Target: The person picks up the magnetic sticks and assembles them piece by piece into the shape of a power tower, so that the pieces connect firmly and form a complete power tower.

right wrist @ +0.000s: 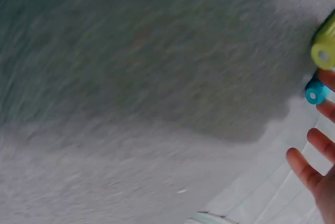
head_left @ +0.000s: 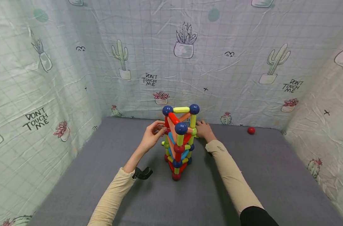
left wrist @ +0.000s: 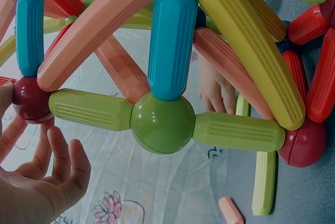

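Note:
A tower of magnetic rods and balls [head_left: 177,147] stands on the grey table, with blue balls at its top corners. My left hand [head_left: 153,133] is at its upper left side, holding a dark red ball [left wrist: 32,99] between thumb and fingers. That ball joins a lime-green rod [left wrist: 91,110] leading to a green ball [left wrist: 163,123]. Behind the tower, my right hand [head_left: 204,129] is partly hidden. In the right wrist view its spread fingers [right wrist: 306,169] are beside a yellow-green rod [right wrist: 324,48] and a blue rod [right wrist: 315,92] lying on the table.
A loose red ball [head_left: 251,130] lies at the table's back right. A loose salmon rod [left wrist: 231,211] and a lime rod [left wrist: 264,182] show behind the tower in the left wrist view. A patterned curtain [head_left: 205,69] hangs around the grey table [head_left: 148,201].

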Available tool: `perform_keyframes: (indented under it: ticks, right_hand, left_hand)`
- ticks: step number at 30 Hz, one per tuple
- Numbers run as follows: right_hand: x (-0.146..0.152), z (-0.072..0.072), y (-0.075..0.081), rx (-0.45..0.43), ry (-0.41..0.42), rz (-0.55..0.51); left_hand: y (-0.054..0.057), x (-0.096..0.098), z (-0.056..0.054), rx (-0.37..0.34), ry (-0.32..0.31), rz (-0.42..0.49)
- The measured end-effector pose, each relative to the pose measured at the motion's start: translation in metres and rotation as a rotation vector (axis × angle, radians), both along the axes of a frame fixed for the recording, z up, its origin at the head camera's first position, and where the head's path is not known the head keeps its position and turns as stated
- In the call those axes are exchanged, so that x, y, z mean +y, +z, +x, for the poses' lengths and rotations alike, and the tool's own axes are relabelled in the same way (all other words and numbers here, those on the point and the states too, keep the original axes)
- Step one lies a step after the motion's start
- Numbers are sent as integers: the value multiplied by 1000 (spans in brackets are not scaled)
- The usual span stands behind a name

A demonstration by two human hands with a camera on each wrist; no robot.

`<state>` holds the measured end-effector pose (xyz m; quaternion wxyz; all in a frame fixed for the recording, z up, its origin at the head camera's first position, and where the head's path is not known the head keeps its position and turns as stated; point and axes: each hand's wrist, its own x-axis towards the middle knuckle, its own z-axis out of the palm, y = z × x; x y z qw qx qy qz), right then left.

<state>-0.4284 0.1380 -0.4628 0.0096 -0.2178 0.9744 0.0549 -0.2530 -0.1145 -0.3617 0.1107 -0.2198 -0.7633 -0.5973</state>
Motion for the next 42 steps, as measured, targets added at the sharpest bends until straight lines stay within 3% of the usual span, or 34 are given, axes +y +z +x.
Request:
perform_keyframes:
  ticks: [6, 11, 15, 19, 22, 25, 29, 34, 38, 42]
  right_hand:
    - [18, 3, -3, 162, 34, -22]
    - [28, 8, -1, 168, 54, -47]
    - [34, 18, 8, 197, 72, -141]
    - [40, 36, 30, 305, 127, -305]
    - [41, 54, 58, 428, 212, -449]
    - [40, 73, 91, 553, 296, -560]
    - [36, 103, 138, 654, 397, -692]
    - [25, 141, 181, 646, 586, -790]
    - [10, 164, 193, 576, 739, -748]
    - [0, 174, 193, 582, 785, -686]
  left_hand:
    - [1, 1, 0, 9, 4, -5]
    - [2, 1, 1, 4, 7, -3]
    - [1, 2, 1, 20, 5, 6]
    - [-3, 3, 1, 167, 55, 163]
    - [-6, 3, -1, 343, 123, 347]
    - [-2, 5, 2, 478, 167, 419]
    - [15, 17, 15, 624, 119, 356]
    - [33, 38, 31, 777, 112, 124]
    - [38, 49, 34, 821, 160, -40]
    - [39, 53, 34, 824, 179, -78]
